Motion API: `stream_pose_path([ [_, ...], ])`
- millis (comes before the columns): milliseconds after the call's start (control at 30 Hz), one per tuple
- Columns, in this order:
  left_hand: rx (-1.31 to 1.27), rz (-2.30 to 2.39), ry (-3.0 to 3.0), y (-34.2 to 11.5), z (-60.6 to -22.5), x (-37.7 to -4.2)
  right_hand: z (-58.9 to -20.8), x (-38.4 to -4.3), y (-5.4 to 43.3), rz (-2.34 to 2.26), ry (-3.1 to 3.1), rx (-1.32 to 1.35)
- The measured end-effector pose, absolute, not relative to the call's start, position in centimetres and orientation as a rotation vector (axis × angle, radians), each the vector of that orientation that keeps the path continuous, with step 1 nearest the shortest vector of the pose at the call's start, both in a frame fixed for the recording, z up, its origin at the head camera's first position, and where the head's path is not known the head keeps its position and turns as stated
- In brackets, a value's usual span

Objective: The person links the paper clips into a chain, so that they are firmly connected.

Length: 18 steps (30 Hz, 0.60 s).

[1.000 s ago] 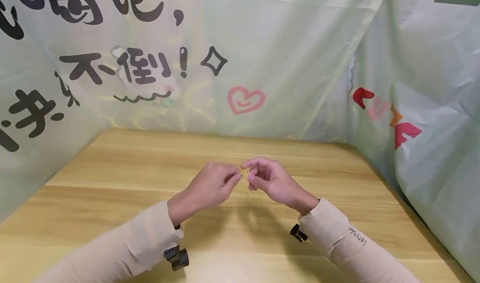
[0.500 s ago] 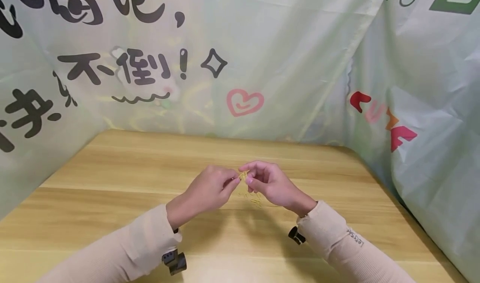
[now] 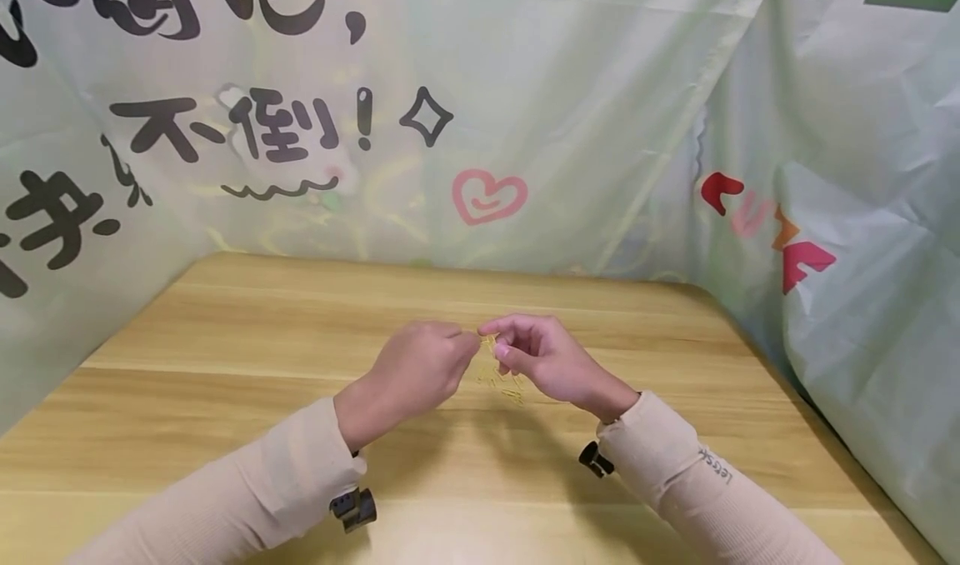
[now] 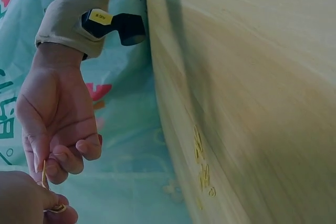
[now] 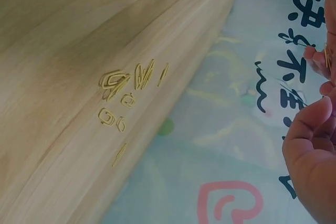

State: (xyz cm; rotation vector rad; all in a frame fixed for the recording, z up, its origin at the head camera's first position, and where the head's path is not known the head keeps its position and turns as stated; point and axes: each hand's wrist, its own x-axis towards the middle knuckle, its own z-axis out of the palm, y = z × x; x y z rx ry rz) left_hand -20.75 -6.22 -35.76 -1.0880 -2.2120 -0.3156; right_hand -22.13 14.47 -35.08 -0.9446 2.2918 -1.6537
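Above the wooden table, my left hand and right hand meet fingertip to fingertip. Between them are small gold-yellow wire paper clips. In the left wrist view, one paper clip spans from my right thumb and finger to the left hand, and another paper clip shows at the left fingertips. How they are joined is too small to tell. Under the hands lie several loose paper clips; the right wrist view shows these scattered clips more plainly, some overlapping.
The wood-grain table stretches out on all sides of the hands. Printed fabric with dark lettering and a pink heart hangs behind and at both sides. A small black camera sits at the left wrist and another at the right wrist.
My left hand has turned slightly, so its thumb shows less and its knuckles more. The right hand stays nearly in place, still pinching. The head view shifts slightly.
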Motion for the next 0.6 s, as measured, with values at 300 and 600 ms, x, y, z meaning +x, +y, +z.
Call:
stream_pose_path([
  [300, -1.055, -0.097, -2.159, -6.10, -35.44, -20.54, -34.72, -21.92, 14.45, -1.676, 2.255, -0.844],
  [600, -1.041, -0.075, -2.157, -6.10, -35.53, -20.39, -35.11, -21.89, 14.13, -1.711, 2.280, -0.789],
])
